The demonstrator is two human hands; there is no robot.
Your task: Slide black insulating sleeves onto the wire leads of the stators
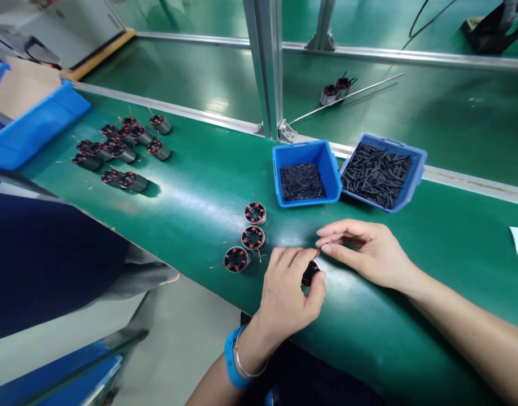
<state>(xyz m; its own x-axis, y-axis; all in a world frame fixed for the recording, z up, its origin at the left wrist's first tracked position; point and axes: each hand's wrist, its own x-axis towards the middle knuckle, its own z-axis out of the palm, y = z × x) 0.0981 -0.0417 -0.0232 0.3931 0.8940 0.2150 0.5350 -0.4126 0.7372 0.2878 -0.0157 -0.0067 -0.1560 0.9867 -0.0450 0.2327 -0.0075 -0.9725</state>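
My left hand (290, 287) is wrapped round a motor stator (311, 273), holding it down on the green bench; fingers cover most of it. A thin wire lead (318, 254) rises from the stator's top edge. At its tip, the thumb and forefinger of my right hand (364, 248) are pinched together; whether a small black sleeve sits between them is too small to tell. Just left of my left hand, three stators with copper windings stand in a row: a far one (255, 213), a middle one (253, 237) and a near one (237, 259).
A blue bin (306, 197) of short black tubes stands beyond my hands, touching a second bin (394, 206) of larger black tubes. Several more stators (134, 181) are grouped at the bench's left. A metal post (265, 67) rises behind. Someone's dark clothing (43, 265) is at left.
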